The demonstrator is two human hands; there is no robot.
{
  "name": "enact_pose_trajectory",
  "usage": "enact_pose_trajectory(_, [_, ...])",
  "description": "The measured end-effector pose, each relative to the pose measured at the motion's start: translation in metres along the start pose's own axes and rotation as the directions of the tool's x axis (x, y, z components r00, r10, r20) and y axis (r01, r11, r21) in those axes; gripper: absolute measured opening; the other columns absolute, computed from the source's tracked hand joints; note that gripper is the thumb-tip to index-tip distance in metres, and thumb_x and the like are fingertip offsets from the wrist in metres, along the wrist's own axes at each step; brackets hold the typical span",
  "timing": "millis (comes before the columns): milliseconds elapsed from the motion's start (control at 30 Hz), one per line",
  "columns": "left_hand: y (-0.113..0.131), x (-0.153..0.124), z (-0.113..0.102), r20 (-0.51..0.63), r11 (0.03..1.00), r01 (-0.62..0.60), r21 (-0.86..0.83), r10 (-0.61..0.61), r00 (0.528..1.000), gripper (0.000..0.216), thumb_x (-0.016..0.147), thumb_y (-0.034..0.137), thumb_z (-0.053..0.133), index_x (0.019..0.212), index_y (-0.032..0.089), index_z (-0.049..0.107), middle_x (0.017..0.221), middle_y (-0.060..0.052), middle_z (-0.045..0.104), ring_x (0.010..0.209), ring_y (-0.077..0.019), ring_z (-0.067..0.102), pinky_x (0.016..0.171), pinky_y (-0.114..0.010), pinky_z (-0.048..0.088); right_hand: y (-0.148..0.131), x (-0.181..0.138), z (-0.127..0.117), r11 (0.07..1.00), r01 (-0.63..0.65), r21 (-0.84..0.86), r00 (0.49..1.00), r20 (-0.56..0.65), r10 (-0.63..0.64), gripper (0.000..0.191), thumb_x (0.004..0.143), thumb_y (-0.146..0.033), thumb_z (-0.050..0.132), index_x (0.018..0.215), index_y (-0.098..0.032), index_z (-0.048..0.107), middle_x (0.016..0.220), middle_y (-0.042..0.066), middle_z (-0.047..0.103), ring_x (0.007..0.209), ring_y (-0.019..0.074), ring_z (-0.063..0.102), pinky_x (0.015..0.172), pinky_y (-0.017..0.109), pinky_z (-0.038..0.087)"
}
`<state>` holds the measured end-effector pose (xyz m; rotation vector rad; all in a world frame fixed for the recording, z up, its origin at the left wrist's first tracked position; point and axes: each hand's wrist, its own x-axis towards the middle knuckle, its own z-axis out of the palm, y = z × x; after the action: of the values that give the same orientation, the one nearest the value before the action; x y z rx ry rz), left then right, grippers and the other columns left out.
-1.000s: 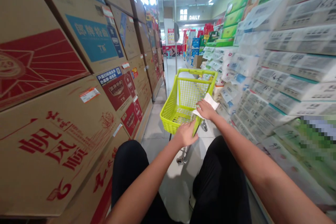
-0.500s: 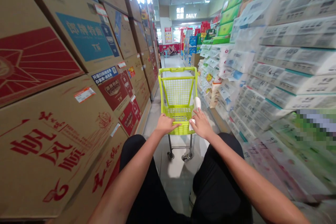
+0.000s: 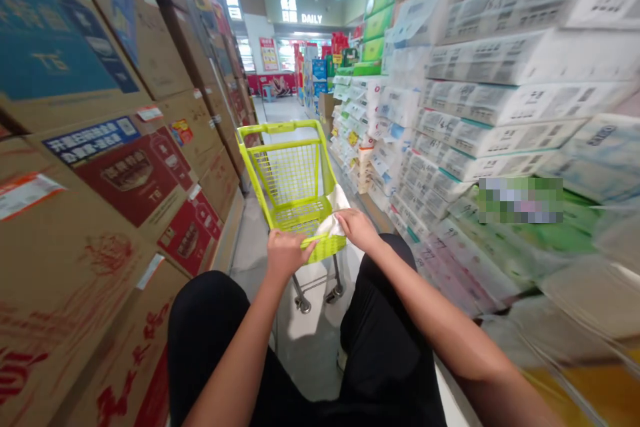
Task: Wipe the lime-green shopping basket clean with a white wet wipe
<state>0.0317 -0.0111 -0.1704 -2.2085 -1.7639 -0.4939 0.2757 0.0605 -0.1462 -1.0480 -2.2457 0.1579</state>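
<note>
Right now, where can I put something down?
Visible basket floor in the lime cart looks bare, between mesh back and near side; so does aisle floor beyond, between stacked boxes and white packs. It's crowded along that side: left hand, right hand, white cloth.

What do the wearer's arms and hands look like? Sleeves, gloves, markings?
Left hand and right hand: bare, five-fingered, no gloves. Forearms: bare, no sleeves, watch or bracelet visible. Rings: too blurred to tell. Below, black trousers.
</note>
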Motion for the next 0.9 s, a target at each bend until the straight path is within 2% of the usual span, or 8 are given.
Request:
enact_pose_trajectory(100, [0.014, 0.001, 0.004, -0.043, 0.999, -0.053, -0.009, 0.052, 0.998, 0.052, 0.111, 0.06, 0.051, 0.093, 0.021, 0.082, 0.088, -0.013, 0.083, 0.086, -0.0332, 0.078, 0.098, -0.052, 0.045, -0.022, 0.024, -0.004, 0.997, -0.076, 0.015, 0.993, -0.095, 0.077, 0.065, 0.12, -0.044, 0.017, 0.112, -0.017, 0.076, 0.114, 0.014, 0.081, 0.105, 0.0252, 0.075, 0.096, 0.038, 0.055])
enact_pose_trajectory(167, [0.018, 0.002, 0.01, -0.071, 0.998, -0.045, -0.046, 0.042, 0.997, 0.048, 0.109, 0.057, 0.053, 0.092, 0.021, 0.08, 0.086, -0.014, 0.083, 0.085, -0.0334, 0.077, 0.099, -0.053, 0.047, -0.037, 0.038, -0.004, 0.999, -0.034, 0.041, 0.995, -0.091, 0.037, 0.061, 0.121, -0.047, 0.023, 0.115, -0.02, 0.077, 0.122, 0.01, 0.081, 0.114, 0.0224, 0.074, 0.101, 0.034, 0.054])
enact_pose_trajectory(333, [0.005, -0.004, 0.033, -0.192, 0.961, 0.008, -0.278, -0.064, 0.979, 0.035, 0.084, 0.05, 0.08, 0.104, 0.021, 0.077, 0.111, -0.012, 0.084, 0.113, -0.0395, 0.074, 0.11, -0.053, 0.051, -0.04, 0.032, -0.008, 0.974, 0.226, -0.016, 0.959, 0.178, -0.22, 0.046, 0.118, -0.049, 0.042, 0.127, -0.023, 0.08, 0.139, 0.009, 0.077, 0.133, 0.0227, 0.069, 0.112, 0.035, 0.051])
enact_pose_trajectory(500, [-0.018, -0.006, 0.037, -0.279, 0.912, -0.043, -0.407, -0.079, 0.957, 0.031, 0.082, 0.045, 0.082, 0.101, 0.021, 0.072, 0.107, -0.01, 0.08, 0.112, -0.0355, 0.074, 0.122, -0.059, 0.044, -0.011, -0.002, -0.006, 0.966, 0.235, -0.111, 0.937, 0.291, -0.194, 0.047, 0.116, -0.05, 0.048, 0.123, -0.016, 0.08, 0.115, 0.013, 0.083, 0.111, 0.0283, 0.075, 0.103, 0.041, 0.05])
enact_pose_trajectory(667, [-0.05, -0.008, 0.016, -0.26, 0.923, -0.025, -0.384, -0.082, 0.962, 0.039, 0.089, 0.031, 0.069, 0.126, 0.019, 0.064, 0.127, -0.016, 0.072, 0.127, -0.0357, 0.064, 0.116, -0.054, 0.051, -0.005, -0.008, 0.01, 0.965, 0.229, -0.13, 0.94, 0.286, -0.185, 0.046, 0.118, -0.045, 0.043, 0.134, -0.016, 0.075, 0.129, 0.014, 0.082, 0.122, 0.0299, 0.073, 0.106, 0.043, 0.046])
enact_pose_trajectory(733, [-0.067, -0.014, 0.008, -0.246, 0.946, -0.009, -0.325, -0.075, 0.966, 0.043, 0.091, 0.03, 0.068, 0.132, 0.02, 0.062, 0.136, -0.017, 0.069, 0.133, -0.0378, 0.059, 0.121, -0.059, 0.045, -0.005, -0.006, 0.012, 0.963, 0.227, -0.145, 0.938, 0.3, -0.176, 0.044, 0.118, -0.046, 0.045, 0.134, -0.018, 0.075, 0.131, 0.014, 0.082, 0.123, 0.0297, 0.073, 0.104, 0.042, 0.045])
enact_pose_trajectory(800, [-0.08, -0.018, 0.002, -0.191, 0.966, -0.057, -0.253, 0.008, 0.982, 0.045, 0.092, 0.034, 0.072, 0.135, 0.021, 0.062, 0.15, -0.018, 0.062, 0.143, -0.0412, 0.051, 0.127, -0.064, 0.038, -0.008, -0.002, 0.011, 0.96, 0.221, -0.174, 0.934, 0.321, -0.157, 0.044, 0.117, -0.047, 0.047, 0.129, -0.017, 0.076, 0.125, 0.015, 0.083, 0.119, 0.0303, 0.075, 0.102, 0.041, 0.045])
enact_pose_trajectory(900, [-0.086, -0.019, 0.001, -0.089, 0.963, -0.15, -0.225, 0.134, 0.987, 0.036, 0.102, 0.042, 0.067, 0.127, 0.017, 0.064, 0.155, -0.022, 0.054, 0.145, -0.0412, 0.049, 0.123, -0.059, 0.045, -0.02, 0.008, 0.012, 0.951, 0.206, -0.231, 0.929, 0.353, -0.116, 0.05, 0.115, -0.056, 0.047, 0.116, -0.016, 0.078, 0.112, 0.016, 0.084, 0.105, 0.0311, 0.078, 0.094, 0.04, 0.047])
